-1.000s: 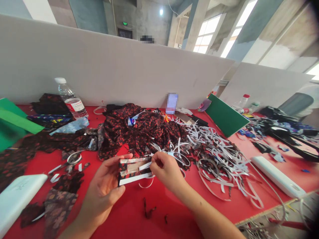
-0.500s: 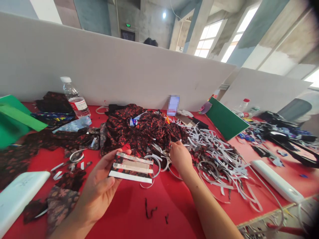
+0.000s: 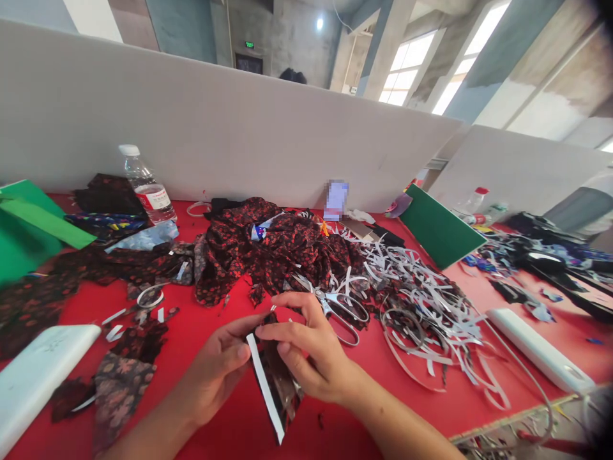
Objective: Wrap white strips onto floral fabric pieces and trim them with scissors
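Note:
A small flat rectangular piece covered in dark floral cloth, with a white strip (image 3: 265, 386) along its edge, is tilted steeply between my two hands. My left hand (image 3: 213, 367) grips its upper left corner between thumb and fingers. Across its top, my right hand (image 3: 311, 351) has bent fingers pressed near that same corner and partly covers the face. Just beyond my right hand, a pair of scissors (image 3: 330, 301) lies on the red table (image 3: 215, 428). A crumpled heap of dark red-flowered fabric (image 3: 239, 246) sits behind the hands.
Tangled white strips (image 3: 421, 300) spread on the right beside a white power bank-like box (image 3: 539, 348). A similar white box (image 3: 45, 367) and fabric scraps (image 3: 122, 390) lie left. Behind are a water bottle (image 3: 152, 191), a phone (image 3: 336, 199), a green board (image 3: 443, 227) and a grey partition (image 3: 239, 140).
My right hand has left the scissors area and come back to the cloth-covered piece. That piece has turned from nearly level to steeply tilted, and both hands are now on it.

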Demonstrator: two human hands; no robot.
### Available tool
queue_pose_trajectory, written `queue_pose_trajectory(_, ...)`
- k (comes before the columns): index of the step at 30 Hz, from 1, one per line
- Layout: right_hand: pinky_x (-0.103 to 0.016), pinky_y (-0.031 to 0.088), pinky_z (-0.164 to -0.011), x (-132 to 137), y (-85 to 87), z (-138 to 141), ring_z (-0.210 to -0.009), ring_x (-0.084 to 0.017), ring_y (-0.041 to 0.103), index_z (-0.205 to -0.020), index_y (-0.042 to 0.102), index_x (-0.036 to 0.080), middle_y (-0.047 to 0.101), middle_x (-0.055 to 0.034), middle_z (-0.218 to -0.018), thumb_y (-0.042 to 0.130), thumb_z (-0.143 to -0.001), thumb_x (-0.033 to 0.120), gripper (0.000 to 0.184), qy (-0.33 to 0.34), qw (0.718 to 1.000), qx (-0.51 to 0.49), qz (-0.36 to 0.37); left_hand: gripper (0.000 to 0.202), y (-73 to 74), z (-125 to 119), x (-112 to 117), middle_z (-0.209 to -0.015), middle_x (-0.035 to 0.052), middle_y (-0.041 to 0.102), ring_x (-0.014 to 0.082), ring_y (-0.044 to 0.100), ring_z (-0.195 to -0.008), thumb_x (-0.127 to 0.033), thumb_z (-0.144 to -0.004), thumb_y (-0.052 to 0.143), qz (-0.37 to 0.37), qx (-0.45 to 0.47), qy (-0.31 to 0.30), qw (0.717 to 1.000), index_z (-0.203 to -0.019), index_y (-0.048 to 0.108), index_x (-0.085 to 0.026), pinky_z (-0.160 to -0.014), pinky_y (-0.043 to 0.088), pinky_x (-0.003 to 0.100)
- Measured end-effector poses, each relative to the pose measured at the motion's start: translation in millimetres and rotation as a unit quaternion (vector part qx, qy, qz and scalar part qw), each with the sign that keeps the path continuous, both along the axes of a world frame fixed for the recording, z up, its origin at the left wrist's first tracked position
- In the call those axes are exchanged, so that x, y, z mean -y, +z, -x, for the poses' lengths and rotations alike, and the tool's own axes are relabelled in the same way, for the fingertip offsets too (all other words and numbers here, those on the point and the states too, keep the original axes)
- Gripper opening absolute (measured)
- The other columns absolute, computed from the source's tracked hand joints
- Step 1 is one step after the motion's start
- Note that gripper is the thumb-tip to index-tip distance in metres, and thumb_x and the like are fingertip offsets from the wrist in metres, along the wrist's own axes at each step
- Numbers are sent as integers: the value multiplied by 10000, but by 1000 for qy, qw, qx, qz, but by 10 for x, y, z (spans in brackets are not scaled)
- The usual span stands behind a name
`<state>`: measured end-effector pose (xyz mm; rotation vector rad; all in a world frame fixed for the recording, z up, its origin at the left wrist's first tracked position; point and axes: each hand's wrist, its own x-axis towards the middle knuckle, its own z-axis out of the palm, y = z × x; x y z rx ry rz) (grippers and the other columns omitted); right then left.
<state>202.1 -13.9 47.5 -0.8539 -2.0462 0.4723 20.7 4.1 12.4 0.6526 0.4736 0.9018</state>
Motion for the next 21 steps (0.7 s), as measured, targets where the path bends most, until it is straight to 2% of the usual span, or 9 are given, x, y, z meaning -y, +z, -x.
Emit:
queue_pose_trajectory(3,-405,348,-1002,-23,3,3,-1172,-210,436,-1076,638,241,487,-86,-1200,408,-906,194,290,15,998,-26,47,358,-20,13,18,-840,51,760,227,699,-815,-311,-618,791,5,-14,-21,1000,-962,732,-228,-774,522,320)
queue_pose_trajectory(6,-377,335,-1017,-54,1,4,-1190,-193,431,-1018,665,230,506,-70,-1217,399,-939,239,278,36,989,-85,114,375,0,3,52,-829,51,757,226,698,-785,-351,-605,795,7,-30,-48,998,-948,736,-212,-729,523,317)
queue_pose_trajectory(10,-376,334,-1016,-100,-34,6,-1180,-194,455,-1020,668,207,542,-76,-1223,428,-939,234,255,45,976,-122,172,356,30,-39,76,-883,52,758,231,695,-849,-362,-576,811,0,-37,-41,998,-891,751,-207,-793,502,316)
queue_pose_trajectory(12,-370,370,-974,-104,-56,13,-1117,-191,498,-1004,663,204,578,-79,-1155,442,-929,220,234,-8,976,-154,154,379,25,-53,58,-900,62,759,217,695,-834,-335,-582,813,7,-40,-39,998,-935,741,-215,-784,504,301)
queue_pose_trajectory(14,-354,409,-894,-83,-63,30,-992,-183,543,-936,662,205,612,-66,-1005,478,-904,203,187,-90,974,-179,105,424,11,-59,27,-900,66,760,189,692,-809,-313,-603,805,14,-44,-24,999,-1007,717,-218,-765,507,269)
queue_pose_trajectory(16,-331,420,-816,-42,-50,59,-866,-172,555,-858,658,203,612,-38,-857,542,-850,170,121,-138,973,-170,66,441,-8,-63,-2,-894,62,761,172,683,-814,-300,-608,804,10,-53,1,999,-1029,708,-211,-761,506,240)
queue_pose_trajectory(18,-307,416,-767,4,-21,100,-785,-157,552,-788,657,196,606,-18,-775,588,-792,129,97,-132,979,-141,65,416,-30,-71,-17,-917,55,760,172,672,-855,-290,-593,814,1,-74,33,997,-990,723,-211,-775,504,226)
queue_pose_trajectory(21,-276,411,-736,47,25,157,-736,-143,546,-716,655,182,605,-6,-709,613,-743,94,101,-106,982,-117,102,384,-65,-85,-18,-1035,44,737,190,637,-982,-266,-572,826,-19,-122,81,989,-944,737,-230,-822,498,223)
